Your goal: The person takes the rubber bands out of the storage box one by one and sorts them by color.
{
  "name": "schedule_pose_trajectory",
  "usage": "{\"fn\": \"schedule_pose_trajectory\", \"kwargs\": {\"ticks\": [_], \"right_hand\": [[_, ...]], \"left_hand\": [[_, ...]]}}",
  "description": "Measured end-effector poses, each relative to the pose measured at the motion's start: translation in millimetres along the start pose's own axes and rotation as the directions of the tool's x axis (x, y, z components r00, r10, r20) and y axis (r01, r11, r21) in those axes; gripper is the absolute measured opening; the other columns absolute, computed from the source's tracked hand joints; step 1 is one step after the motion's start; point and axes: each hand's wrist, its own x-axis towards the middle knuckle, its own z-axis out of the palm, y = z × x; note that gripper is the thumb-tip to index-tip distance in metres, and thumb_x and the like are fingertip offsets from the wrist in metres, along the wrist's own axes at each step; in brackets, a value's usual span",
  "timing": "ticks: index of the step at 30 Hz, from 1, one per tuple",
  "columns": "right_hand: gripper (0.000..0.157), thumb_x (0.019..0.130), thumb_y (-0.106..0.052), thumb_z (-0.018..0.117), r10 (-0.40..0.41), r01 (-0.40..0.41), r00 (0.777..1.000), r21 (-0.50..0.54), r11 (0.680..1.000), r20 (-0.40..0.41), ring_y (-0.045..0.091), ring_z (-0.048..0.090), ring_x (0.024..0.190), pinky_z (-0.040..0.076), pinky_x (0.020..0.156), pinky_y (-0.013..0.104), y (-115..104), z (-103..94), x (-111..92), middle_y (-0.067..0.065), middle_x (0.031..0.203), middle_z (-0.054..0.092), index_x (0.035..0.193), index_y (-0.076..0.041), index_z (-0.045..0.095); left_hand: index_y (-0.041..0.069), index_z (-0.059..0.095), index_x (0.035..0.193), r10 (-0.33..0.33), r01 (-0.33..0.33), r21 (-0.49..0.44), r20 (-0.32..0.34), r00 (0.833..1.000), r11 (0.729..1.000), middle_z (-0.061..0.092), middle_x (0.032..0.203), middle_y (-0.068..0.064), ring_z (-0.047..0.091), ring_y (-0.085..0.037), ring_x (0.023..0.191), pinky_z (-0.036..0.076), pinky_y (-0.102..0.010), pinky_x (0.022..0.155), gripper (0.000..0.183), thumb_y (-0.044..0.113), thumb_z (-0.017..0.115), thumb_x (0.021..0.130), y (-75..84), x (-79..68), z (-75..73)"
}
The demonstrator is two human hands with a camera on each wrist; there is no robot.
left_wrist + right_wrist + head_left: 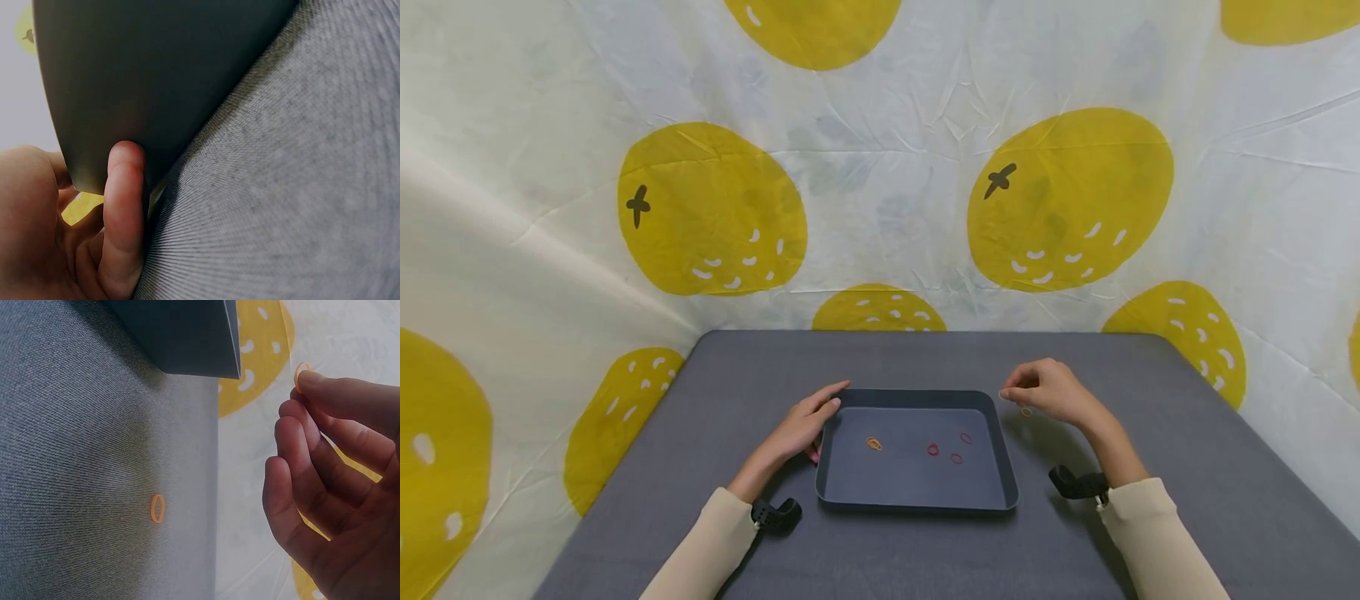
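Head view, nearest first: beyond a bare strip of grey worktop point(917, 558) sits a shallow tray point(917, 507), its long axis running left to right. Three red bands point(933, 449) lie apart from one another in its right half, and orange bands point(874, 444) lie clumped in its left half. The left hand point(805, 427) holds the tray by its left wall toward the far corner, thumb at the rim and, in the left wrist view, a fingertip against the outer wall. Across the tray, a loose band point(1026, 412) lies flat on the worktop, outside the right wall and well apart from the left hand. Just past and above it hangs the right hand point(1051, 390), pinching another orange one, the pinched band point(297, 376), between thumb and forefinger. The relation that appears to matter most is sideways: from those fingertips the tray's far right corner is just to the left, while the loose band is below, toward the person. A fruit-printed curtain point(887, 208) stands behind.
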Motion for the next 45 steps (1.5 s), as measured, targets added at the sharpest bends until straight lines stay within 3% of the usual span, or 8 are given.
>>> {"fn": "schedule_pose_trajectory", "kwargs": {"ticks": [6,17,33,45], "right_hand": [[0.017,0.097,-0.021,0.073,-0.012,0.012,1.0,-0.002,1.0,-0.006,0.017,0.059,0.062,0.046,0.055,0.028,0.6,0.6,-0.1,0.01,0.079,0.072,0.098,-0.005,0.078],[0.016,0.095,-0.021,0.075,-0.017,0.017,1.0,-0.02,1.0,-0.007,0.027,0.063,0.067,0.048,0.056,0.027,-0.7,2.7,2.5,0.011,0.079,0.072,0.096,-0.005,0.079],[0.016,0.096,-0.021,0.075,-0.021,0.021,1.0,-0.017,1.0,-0.002,0.019,0.058,0.063,0.045,0.056,0.028,-6.2,3.8,2.5,0.01,0.074,0.069,0.095,-0.005,0.078],[0.017,0.096,-0.02,0.074,-0.015,0.014,1.0,0.016,1.0,0.017,0.021,0.057,0.058,0.045,0.053,0.028,-5.8,4.5,2.6,0.01,0.073,0.066,0.096,-0.003,0.078]], "left_hand": [[0.032,0.04,0.16,-0.002,0.002,-0.003,-0.004,1.0,1.0,0.051,0.051,-0.005,0.054,-0.015,0.037,0.056,-0.042,0.04,0.05,0.044,0.043,0.111,0.6,0.0,0.2],[0.031,0.041,0.16,-0.006,0.006,0.001,-0.008,1.0,1.0,0.05,0.05,-0.004,0.053,-0.016,0.036,0.056,-0.041,0.04,0.049,0.041,0.043,0.112,2.4,-1.0,0.6],[0.029,0.04,0.16,-0.001,0.001,-0.003,-0.005,1.0,1.0,0.049,0.051,-0.003,0.053,-0.015,0.036,0.055,-0.04,0.039,0.05,0.041,0.044,0.112,2.0,-0.5,0.1],[0.031,0.041,0.16,0.005,-0.005,0.002,-0.014,1.0,1.0,0.05,0.05,-0.004,0.053,-0.015,0.036,0.056,-0.042,0.04,0.049,0.041,0.043,0.112,1.4,-1.0,0.7]]}}
